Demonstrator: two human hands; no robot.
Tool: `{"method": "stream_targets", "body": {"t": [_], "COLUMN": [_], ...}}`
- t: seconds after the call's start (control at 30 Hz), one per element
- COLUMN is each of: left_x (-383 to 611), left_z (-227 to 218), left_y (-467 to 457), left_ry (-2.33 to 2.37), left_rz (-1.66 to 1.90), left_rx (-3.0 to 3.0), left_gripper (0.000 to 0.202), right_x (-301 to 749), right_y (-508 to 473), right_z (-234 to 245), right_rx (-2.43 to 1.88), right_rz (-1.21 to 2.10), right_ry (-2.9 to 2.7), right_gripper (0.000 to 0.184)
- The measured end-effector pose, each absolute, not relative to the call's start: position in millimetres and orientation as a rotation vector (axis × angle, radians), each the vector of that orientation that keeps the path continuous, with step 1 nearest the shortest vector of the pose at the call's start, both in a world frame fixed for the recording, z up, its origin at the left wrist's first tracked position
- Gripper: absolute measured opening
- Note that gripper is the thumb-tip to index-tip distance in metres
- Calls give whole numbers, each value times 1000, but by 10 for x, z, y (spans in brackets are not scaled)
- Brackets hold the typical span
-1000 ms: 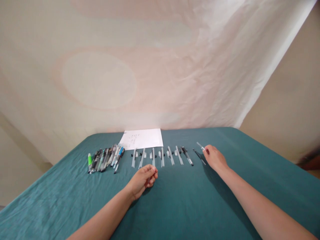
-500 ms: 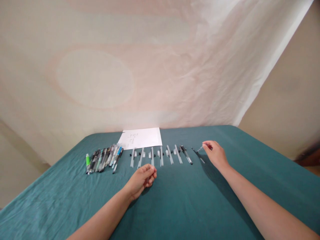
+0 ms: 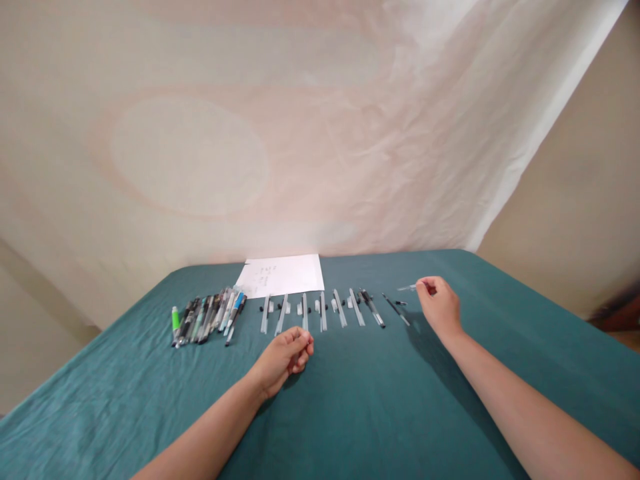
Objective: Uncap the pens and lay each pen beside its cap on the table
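Left hand [image 3: 281, 360] near, left of centre, fingers curled together, contents not discernible to me; slim dark refill [image 3: 397, 310] farther on the green cloth [image 3: 360, 400], right side; right hand [image 3: 441, 307] just beside, pinching a clear tube [image 3: 407, 288]; white sheet [image 3: 287, 272] at the far edge.

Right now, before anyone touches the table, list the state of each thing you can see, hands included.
Left hand: fingers curled, thumb closed on them
Right hand: pinching, raised
Clear piece: held by one end
Thin dark rod: lying slanted
Six clear tubes: laid in a row, small parts beside them
Black pen: lying, seemingly whole
Pens: bunched, lying
Paper: flat, marked
Cloth: spread, lightly creased
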State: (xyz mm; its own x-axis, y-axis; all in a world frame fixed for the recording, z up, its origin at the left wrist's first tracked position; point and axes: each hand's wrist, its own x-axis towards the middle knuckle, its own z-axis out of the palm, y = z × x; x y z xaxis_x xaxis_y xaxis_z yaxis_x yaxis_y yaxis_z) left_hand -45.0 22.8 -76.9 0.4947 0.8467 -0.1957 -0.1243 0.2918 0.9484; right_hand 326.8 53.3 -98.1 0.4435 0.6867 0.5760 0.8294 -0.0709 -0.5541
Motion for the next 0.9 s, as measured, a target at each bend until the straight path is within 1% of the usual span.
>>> {"method": "stream_targets", "body": {"t": [0.1,0.27,0.33,0.47,0.67,0.9], "left_x": [-451,-447,-446,-448,-440,-427], "left_z": [-763,-751,-754,-770,-764,-739], "left_y": [228,228,229,233,228,218], "left_ry": [819,815,817,826,825,836], "left_rz": [752,753,751,754,755,760], "left_rx": [1081,1083,1085,1085,1083,1057], "left_gripper": [26,26,25,26,26,28], "right_x": [3324,3380,3368,3302,3234,3161], "right_y": [547,570,577,577,558,544], "right_z": [-1056,-1167,-1178,-1156,-1127,-1110], "right_rx": [-1914,-2013,-2009,-1930,-1831,-1834], "right_rz": [-150,-25,-17,3,66,85], "right_ry": [-1310,-1441,-1487,-1618,-1760,-1749], "right_gripper": [22,9,12,26,15,9]}}
